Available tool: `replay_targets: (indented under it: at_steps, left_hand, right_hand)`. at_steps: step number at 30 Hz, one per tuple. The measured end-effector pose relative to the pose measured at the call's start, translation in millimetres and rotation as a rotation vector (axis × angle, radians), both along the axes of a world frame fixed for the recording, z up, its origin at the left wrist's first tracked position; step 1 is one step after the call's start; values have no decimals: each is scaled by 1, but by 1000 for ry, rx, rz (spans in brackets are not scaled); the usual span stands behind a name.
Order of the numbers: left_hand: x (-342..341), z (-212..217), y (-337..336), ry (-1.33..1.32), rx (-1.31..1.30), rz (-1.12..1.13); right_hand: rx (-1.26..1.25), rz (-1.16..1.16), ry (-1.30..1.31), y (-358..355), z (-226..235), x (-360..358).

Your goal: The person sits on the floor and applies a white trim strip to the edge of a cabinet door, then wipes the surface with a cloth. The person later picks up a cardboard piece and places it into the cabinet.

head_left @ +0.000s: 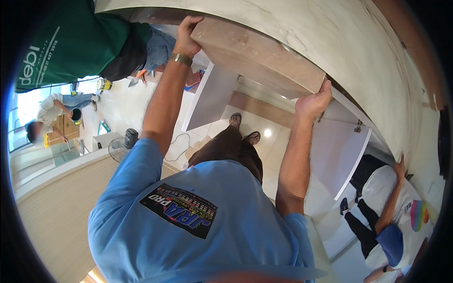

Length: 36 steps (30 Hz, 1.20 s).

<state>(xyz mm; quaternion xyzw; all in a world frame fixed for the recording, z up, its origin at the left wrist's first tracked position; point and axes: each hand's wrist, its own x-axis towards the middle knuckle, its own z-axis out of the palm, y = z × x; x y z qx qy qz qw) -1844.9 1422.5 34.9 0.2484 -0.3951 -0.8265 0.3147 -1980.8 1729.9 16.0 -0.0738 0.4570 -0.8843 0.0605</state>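
A thick, pale brown box-shaped piece (259,54) spans the space between my hands, pressed close under the curved edge of a white marble-patterned slab (302,23). My left hand (188,37) is closed around its left end, fingers over the top corner. At the other end my right hand (314,102) grips the lower right corner, thumb pointing up along its side. Both my arms are stretched out ahead. Whether the piece is fixed to the slab I cannot tell. Below it hang two open, light-coloured cabinet doors, a left door (210,96) and a right door (337,151).
A person in a green shirt (78,45) stands close at the left. Another person in white (394,203) has a hand on the slab at the right. Farther left, someone bends with a dark bucket (76,116). A fan (123,145) stands near a panelled surface (61,198).
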Motion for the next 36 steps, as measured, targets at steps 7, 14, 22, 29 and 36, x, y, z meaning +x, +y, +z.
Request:
replay_targets:
  at_steps: [7, 14, 22, 29, 36]
  left_hand:
    - [-64, -14, -54, 243, 303, -33]
    - [-83, -19, -95, 299, 329, -23]
    - [-63, -23, -149, 138, 100, 0]
    - [-62, -19, -148, -93, -113, -20]
    - [-91, -62, -110, -247, -241, -42]
  right_hand:
    - [-309, -288, -115, -39, 1, -41]
    - [-45, -449, -43, -73, -12, -47]
    - [315, -491, 194, -104, -21, -29]
    - [-42, -467, 18, -154, -61, -24]
    - [791, -153, 510, -139, -42, -17]
